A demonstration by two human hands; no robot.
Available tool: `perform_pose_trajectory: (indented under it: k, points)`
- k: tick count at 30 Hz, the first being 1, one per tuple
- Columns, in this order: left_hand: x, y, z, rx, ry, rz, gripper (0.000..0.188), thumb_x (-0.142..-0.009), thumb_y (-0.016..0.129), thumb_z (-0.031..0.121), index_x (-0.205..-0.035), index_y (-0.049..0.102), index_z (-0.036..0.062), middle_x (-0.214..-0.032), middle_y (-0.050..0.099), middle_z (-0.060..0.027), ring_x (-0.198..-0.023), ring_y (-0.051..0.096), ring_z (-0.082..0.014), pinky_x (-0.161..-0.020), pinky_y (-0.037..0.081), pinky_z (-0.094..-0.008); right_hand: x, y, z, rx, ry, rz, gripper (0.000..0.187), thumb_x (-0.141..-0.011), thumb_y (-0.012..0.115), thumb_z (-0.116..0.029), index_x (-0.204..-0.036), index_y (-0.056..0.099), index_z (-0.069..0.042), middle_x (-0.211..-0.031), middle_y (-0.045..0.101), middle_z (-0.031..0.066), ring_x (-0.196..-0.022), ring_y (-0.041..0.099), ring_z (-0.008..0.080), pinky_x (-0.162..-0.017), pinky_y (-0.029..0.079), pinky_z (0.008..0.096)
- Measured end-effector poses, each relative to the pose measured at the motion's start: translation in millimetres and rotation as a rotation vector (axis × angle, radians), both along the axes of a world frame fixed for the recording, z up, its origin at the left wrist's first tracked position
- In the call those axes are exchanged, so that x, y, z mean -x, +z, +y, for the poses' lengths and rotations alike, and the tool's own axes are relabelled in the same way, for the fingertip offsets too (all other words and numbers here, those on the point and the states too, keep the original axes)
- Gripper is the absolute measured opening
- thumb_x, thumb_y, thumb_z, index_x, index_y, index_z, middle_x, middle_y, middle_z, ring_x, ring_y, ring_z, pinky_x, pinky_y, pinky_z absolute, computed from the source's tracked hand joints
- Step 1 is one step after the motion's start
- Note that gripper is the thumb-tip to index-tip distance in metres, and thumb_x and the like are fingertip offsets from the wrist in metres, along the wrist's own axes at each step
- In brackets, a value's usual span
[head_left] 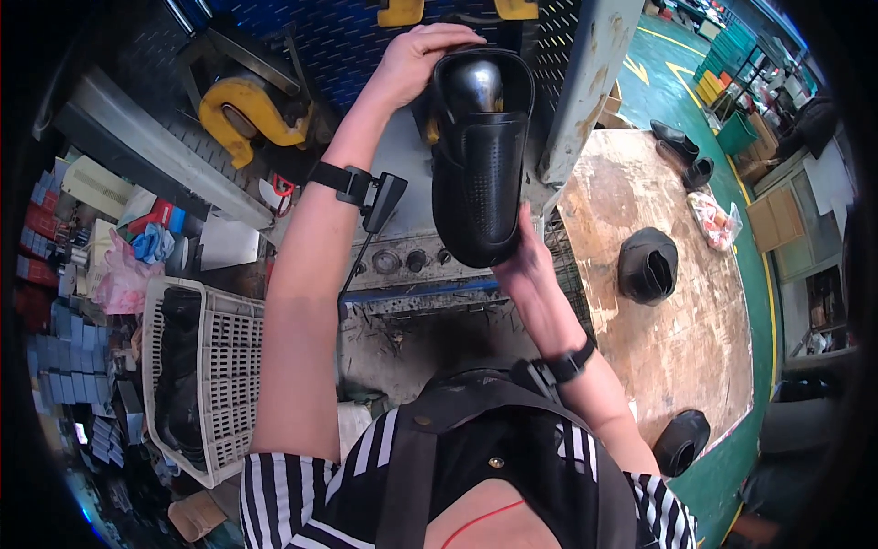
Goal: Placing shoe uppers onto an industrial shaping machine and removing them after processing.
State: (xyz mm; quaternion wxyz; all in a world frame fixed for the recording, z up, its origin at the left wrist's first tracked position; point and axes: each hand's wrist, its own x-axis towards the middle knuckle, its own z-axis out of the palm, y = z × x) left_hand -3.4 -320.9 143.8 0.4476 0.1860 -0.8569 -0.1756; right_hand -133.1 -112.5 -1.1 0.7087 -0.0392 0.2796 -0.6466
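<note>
A black shoe [482, 188] with a perforated upper is held between my two hands, its toe toward me. A shiny, rounded metal form [476, 84] shows inside its opening. My left hand [421, 60] is closed on the heel end at the far side, its fingers along the rim. Around the toe and sole side at the near end, my right hand [525, 252] is closed, its fingers partly hidden under the shoe. Below the shoe lies a grey machine surface [402, 201].
Yellow clamp-like parts [242, 119] and a grey post [593, 82] flank the machine. On the right, a wooden table [677, 357] bears several black shoes [647, 266] and a plastic bag [715, 220]. At the left stands a beige crate [229, 371] of dark shoes.
</note>
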Motion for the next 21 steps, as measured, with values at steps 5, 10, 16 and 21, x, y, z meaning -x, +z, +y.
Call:
perform_pose_trajectory:
  k: [5, 10, 16, 21]
  points:
    - [-3.0, -12.6, 7.2, 0.261, 0.066, -0.022, 0.034, -0.081, 0.052, -0.005, -0.101, 0.069, 0.0172, -0.111, 0.062, 0.0035, -0.102, 0.053, -0.0179, -0.094, 0.041, -0.0268, -21.7, -63.6, -66.1, -0.196, -0.28, 0.266, 0.047, -0.094, 0.044, -0.042, -0.115, 0.056, -0.003, -0.113, 0.061, 0.0107, -0.103, 0.058, 0.022, -0.09, 0.043, 0.0346]
    - [6.1, -25.6, 26.3, 0.261, 0.135, 0.063, 0.035, -0.083, 0.05, -0.003, -0.106, 0.067, 0.0171, -0.115, 0.061, 0.0016, -0.101, 0.052, -0.0206, -0.092, 0.042, -0.0285, 8.1, -134.2, -156.4, -0.137, -0.624, 1.261, 0.055, -0.095, 0.04, -0.041, -0.087, 0.062, 0.009, -0.084, 0.062, 0.0293, -0.081, 0.06, 0.0387, -0.075, 0.043, 0.0424]
    - [-59.2, -91.0, 81.3, -0.094, 0.248, 0.19, 0.028, -0.085, 0.05, -0.003, -0.109, 0.062, 0.0055, -0.112, 0.061, -0.0106, -0.102, 0.057, -0.0243, -0.089, 0.043, -0.0315, 11.1, -127.0, -193.1, -0.108, -0.737, 1.643, 0.022, -0.082, 0.056, -0.012, -0.097, 0.061, 0.004, -0.091, 0.064, 0.0236, -0.087, 0.062, 0.0352, -0.077, 0.046, 0.0419]
    - [-119.2, -159.5, 120.6, -0.452, 0.277, 0.183, 0.025, -0.086, 0.05, -0.002, -0.105, 0.064, 0.0048, -0.101, 0.063, -0.0097, -0.09, 0.06, -0.0185, -0.079, 0.047, -0.0272, 41.9, -173.7, -225.5, -0.007, -0.739, 1.929, 0.021, -0.083, 0.053, -0.016, -0.097, 0.065, -0.006, -0.097, 0.065, 0.0122, -0.09, 0.061, 0.0272, -0.078, 0.048, 0.0339]
